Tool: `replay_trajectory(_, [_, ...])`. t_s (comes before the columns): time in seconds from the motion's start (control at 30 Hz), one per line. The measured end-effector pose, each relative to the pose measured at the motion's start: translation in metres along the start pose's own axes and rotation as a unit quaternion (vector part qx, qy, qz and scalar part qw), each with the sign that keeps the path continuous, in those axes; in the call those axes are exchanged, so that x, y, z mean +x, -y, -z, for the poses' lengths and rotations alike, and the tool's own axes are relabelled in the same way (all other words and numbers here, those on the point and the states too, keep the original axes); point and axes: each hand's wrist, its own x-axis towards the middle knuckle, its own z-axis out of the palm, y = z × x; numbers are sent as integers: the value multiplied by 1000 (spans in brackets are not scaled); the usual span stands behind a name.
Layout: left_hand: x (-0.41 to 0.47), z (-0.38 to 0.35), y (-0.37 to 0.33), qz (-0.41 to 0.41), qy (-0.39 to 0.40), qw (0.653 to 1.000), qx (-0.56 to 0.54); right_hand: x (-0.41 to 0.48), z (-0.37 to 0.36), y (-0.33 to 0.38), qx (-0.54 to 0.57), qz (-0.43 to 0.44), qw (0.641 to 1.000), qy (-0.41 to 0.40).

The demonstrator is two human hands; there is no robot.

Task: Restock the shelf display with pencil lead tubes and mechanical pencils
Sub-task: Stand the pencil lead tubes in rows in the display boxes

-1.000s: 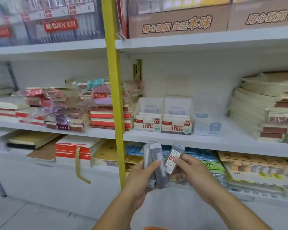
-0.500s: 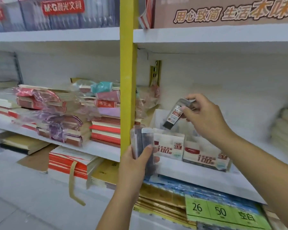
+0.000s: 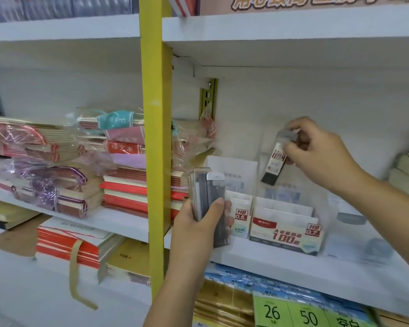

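Clear glossy plastic tubes (image 3: 209, 197), a tube (image 3: 274, 162) with paper label, transparent plastic box (image 3: 291, 230) with printed card front, smooth matt white shelf (image 3: 241, 256), glossy yellow post (image 3: 155, 138), paper notebooks (image 3: 128, 190), some in crinkled shiny film (image 3: 28, 166)

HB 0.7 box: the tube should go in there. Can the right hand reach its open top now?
Probably yes: the right hand holds a lead tube right above the HB 0.7 box, whose top looks open, nothing between them.

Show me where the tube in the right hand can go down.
The 0.7 box looks empty behind its front card, below the tube in the right hand. Bare shelf runs before the boxes. The left hand and its tubes block the 0.5 box; notebooks crowd the left.
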Motion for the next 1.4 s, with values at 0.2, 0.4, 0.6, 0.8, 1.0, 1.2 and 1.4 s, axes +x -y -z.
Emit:
replay_trajectory(0.2, [-6, -7, 1, 5, -3, 1000, 23, -8, -11, -10, -80, -19, 988, 133])
replay_trajectory(0.4, [-7, -7, -1, 9, 15, 1000, 21, -12, -18, -7, -30, -76, 981, 177])
replay_trajectory(0.6, [-10, -4, -1, 18, 33, 999, 29, -13, -16, -4, -229, 1, 968, 101])
replay_trajectory(0.8, [-16, -2, -7, 4, 77, 997, 28, -45, -9, 29, 109, -33, 984, 139])
replay_trajectory(1.0, [-21, -2, -9, -20, 127, 991, 35, -65, -25, 45, 245, -70, 936, 243])
replay_trajectory(1.2, [-22, 9, -13, -4, 153, 987, 52, -62, -11, 39, 331, -82, 920, 192])
replay_trajectory(1.4, [-18, 14, -6, 3, 114, 993, 38, -61, -8, 28, 313, -112, 923, 193])
